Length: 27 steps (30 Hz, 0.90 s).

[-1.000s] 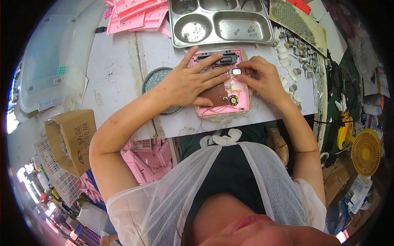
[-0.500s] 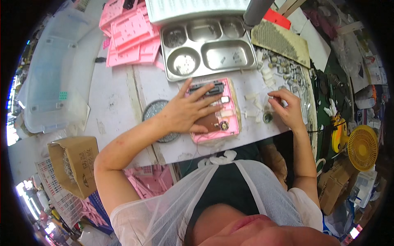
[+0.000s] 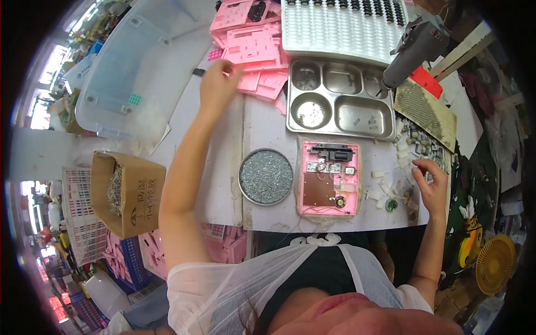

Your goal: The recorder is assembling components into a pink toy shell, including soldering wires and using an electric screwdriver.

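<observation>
My left hand [image 3: 219,86] reaches to the far left, at the near edge of a stack of pink plastic panels [image 3: 254,47]. Its fingers are bent, with a gap between thumb and forefinger, and nothing shows in them. My right hand [image 3: 431,184] hovers at the right, loosely curled, thumb and forefinger apart, near small white plastic pieces [image 3: 385,187] and a round green-rimmed part [image 3: 391,205]. Between the hands lies an open pink casing [image 3: 355,151] with a black module, wires, a brown board and a round component. Neither hand touches it.
A round dish of small metal screws [image 3: 265,176] stands left of the casing. Behind are a steel compartment tray [image 3: 329,103] and a white ridged tray [image 3: 335,33]. A grey tool [image 3: 416,50] hangs at the back right. A clear bin [image 3: 134,72] and cardboard box [image 3: 139,195] stand left.
My left hand has lifted off the casing and moved left and away to the pink panels. My right hand stays beside the white pieces. The view has shifted left.
</observation>
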Tool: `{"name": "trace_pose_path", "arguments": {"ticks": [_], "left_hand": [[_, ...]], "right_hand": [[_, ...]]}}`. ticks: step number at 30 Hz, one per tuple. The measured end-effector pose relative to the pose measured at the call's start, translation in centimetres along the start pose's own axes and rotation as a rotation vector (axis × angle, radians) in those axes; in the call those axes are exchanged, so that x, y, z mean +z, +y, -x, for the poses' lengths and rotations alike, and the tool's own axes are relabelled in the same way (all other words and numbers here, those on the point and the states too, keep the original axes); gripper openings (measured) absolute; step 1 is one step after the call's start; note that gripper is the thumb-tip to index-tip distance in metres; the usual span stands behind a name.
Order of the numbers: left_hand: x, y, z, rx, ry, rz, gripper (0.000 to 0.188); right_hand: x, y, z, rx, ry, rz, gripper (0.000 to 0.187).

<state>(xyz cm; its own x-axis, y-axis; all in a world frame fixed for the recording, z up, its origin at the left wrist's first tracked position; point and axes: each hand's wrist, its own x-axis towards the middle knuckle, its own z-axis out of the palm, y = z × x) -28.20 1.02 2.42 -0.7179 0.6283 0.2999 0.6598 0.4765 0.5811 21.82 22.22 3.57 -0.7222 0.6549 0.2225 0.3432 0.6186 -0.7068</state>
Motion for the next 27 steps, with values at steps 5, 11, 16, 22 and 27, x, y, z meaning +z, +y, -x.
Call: {"name": "trace_pose_path", "arguments": {"ticks": [5,11,16,22,27], "left_hand": [[0.8,-3.8,-8.9,-0.399,-0.295,-0.292,0.049],[-4.2,-6.5,-8.1,-0.648,-0.11,0.532,0.026],[-5.8,3.4,3.3,-0.201,0.328,0.689,0.024],[-3.0,16.1,21.3,0.527,0.185,0.143,0.032],[-3.4,12.7,22.4,0.266,0.065,0.445,0.059]], "right_hand": [[3.5,-3.9,-2.5,-0.197,-0.122,-0.008,0.014],[5.6,-5.9,-2.3,-0.254,-0.152,-0.13,0.014],[8.2,-8.1,-1.8,-0.103,-0.169,-0.474,0.036],[14.3,-16.1,-2.7,0.005,-0.207,-1.08,0.058],[8.1,-11.9,-3.5,0.074,-0.579,-1.188,0.042]]}}
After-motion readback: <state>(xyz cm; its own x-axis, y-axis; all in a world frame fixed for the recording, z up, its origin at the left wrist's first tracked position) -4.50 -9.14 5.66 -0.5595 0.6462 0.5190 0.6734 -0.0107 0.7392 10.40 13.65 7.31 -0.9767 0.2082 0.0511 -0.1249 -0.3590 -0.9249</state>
